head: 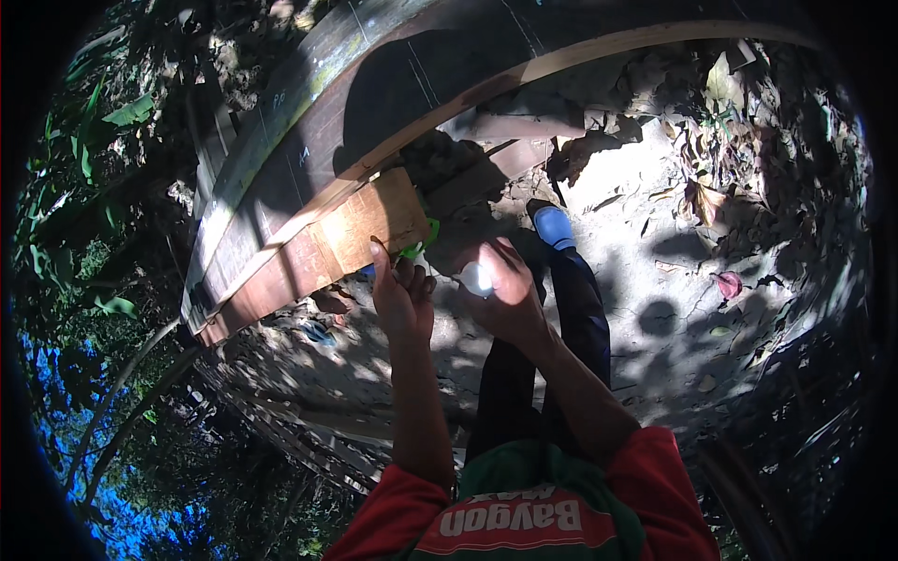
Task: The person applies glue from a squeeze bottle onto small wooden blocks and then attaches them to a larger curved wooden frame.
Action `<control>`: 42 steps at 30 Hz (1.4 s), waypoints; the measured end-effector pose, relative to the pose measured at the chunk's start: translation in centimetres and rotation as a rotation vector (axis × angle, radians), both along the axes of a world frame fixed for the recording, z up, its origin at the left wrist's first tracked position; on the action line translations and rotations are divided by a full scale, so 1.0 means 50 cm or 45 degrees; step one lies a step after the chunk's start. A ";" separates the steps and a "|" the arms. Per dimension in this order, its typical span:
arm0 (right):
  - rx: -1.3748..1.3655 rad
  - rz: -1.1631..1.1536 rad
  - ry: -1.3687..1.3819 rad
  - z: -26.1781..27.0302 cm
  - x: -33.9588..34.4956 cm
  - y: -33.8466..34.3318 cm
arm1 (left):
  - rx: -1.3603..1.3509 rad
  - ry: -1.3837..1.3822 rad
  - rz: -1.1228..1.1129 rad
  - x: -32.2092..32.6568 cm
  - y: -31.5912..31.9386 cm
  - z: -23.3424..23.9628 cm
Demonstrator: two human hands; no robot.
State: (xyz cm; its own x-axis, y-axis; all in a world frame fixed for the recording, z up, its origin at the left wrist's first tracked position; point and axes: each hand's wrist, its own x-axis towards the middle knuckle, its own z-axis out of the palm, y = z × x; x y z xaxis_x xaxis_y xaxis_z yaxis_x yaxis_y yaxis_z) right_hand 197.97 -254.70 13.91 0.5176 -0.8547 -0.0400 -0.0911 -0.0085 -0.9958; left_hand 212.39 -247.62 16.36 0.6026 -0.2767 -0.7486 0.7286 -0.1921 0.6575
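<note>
My right hand (506, 291) is closed around a white round-ended object (477, 279), glaring in the sun; its exact kind is unclear. Just left of it, my left hand (405, 294) has its thumb raised against the lower edge of a short wooden board (372, 217) and its other fingers curled. Whether those fingers grip anything is hidden. A bright green plastic item (421, 242) shows beyond the curled fingers, by the board's end. Part of a blue thing (367, 269) peeks out below the board.
A long, broad wooden structure (309, 158) with chalk marks and a pale edge strip (484, 95) spans the top and left. Boards (523, 156) lie on the ground beneath it. My blue shoe (554, 226) stands on dirt scattered with dry leaves (704, 202). Plants (130, 111) crowd the left.
</note>
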 end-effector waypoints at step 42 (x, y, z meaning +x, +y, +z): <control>0.464 0.231 0.109 0.003 -0.056 -0.085 | -0.189 0.067 -0.041 -0.069 -0.043 0.009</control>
State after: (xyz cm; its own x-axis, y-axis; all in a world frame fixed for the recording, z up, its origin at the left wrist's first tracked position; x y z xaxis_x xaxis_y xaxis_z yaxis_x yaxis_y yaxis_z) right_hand 195.16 -258.97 14.04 0.6403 -0.6718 -0.3724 -0.2032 0.3194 -0.9256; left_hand 208.93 -249.79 16.79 0.5527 -0.4053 -0.7282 0.7578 -0.1191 0.6415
